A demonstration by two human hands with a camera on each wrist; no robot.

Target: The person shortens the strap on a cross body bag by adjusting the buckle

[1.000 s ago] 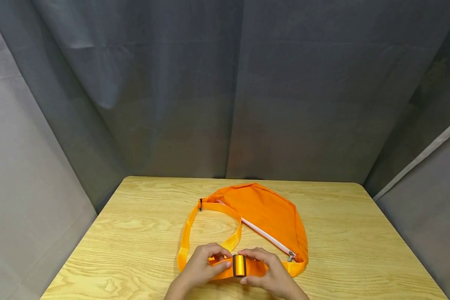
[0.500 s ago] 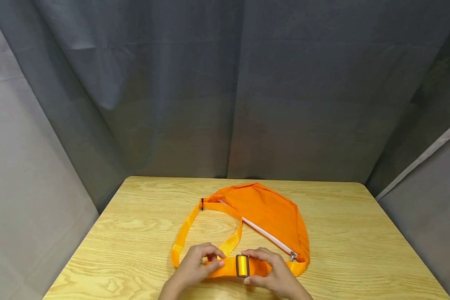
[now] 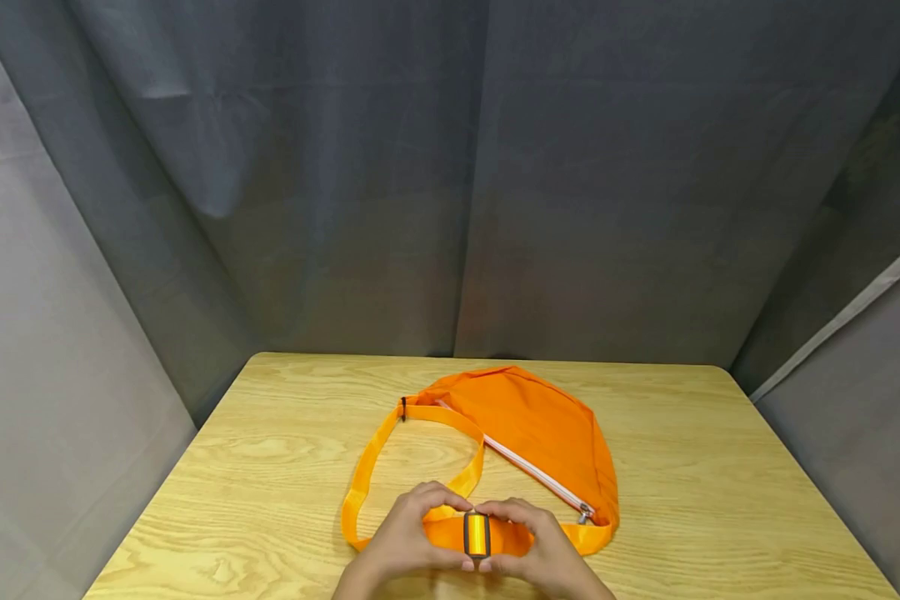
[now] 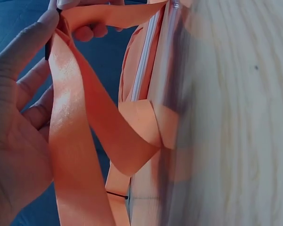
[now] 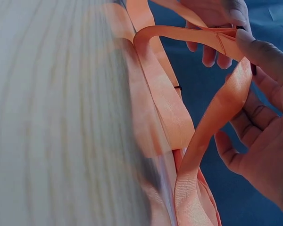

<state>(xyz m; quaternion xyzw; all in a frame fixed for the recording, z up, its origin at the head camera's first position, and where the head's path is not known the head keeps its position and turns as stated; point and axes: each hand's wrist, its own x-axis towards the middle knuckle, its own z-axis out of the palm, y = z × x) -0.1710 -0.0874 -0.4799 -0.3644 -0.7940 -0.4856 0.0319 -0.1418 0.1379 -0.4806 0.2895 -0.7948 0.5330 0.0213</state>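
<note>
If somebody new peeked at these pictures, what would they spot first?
Probably the bright orange bag, lying towards the far side of the table, with a pale zip slanting along its near side. Next might be the dark-framed buckle, near the bottom of the head view, pinched by the person's left grip and right grip. The strap stands out too, looping to the left of the bag.
</note>
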